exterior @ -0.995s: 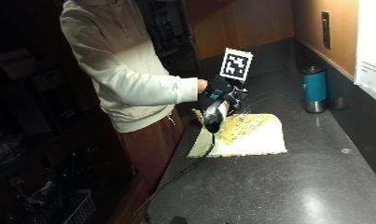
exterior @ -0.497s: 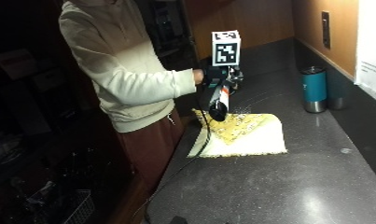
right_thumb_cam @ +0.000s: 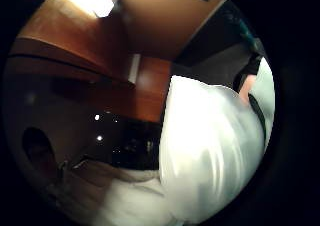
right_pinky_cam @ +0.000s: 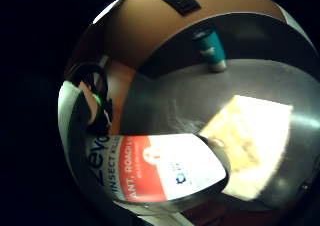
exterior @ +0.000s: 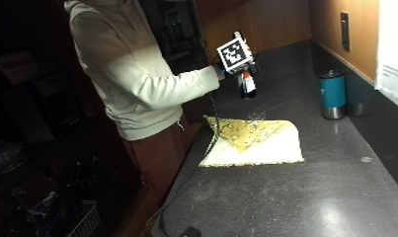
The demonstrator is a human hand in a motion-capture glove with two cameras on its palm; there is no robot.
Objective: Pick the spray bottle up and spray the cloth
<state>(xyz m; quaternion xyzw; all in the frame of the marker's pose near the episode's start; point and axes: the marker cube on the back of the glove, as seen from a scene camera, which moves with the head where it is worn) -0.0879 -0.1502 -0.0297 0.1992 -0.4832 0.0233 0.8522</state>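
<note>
In the outside view my gloved right hand (exterior: pixel 230 72) grips the spray bottle (exterior: pixel 248 84) and holds it in the air, above the counter just beyond the far edge of the cloth. The bottle's red and white label (right_pinky_cam: pixel 160 172) fills much of the little finger side palm view, close to the palm. The cream and yellow cloth (exterior: pixel 254 140) lies flat on the dark counter (exterior: pixel 303 197), with one corner folded over; it also shows beside the bottle as the cloth (right_pinky_cam: pixel 250 141). The bottle's nozzle is not visible.
A teal tumbler (exterior: pixel 332 94) stands by the back wall, and appears as the tumbler (right_pinky_cam: pixel 212 48) past the cloth. A dark outlet plate (exterior: pixel 343 24) sits on the wooden wall. The person's pale sleeve (exterior: pixel 179 86) reaches in over the counter's left edge.
My hand has risen with the bottle and moved away from the cloth, toward the back of the counter. The cloth has stayed in place.
</note>
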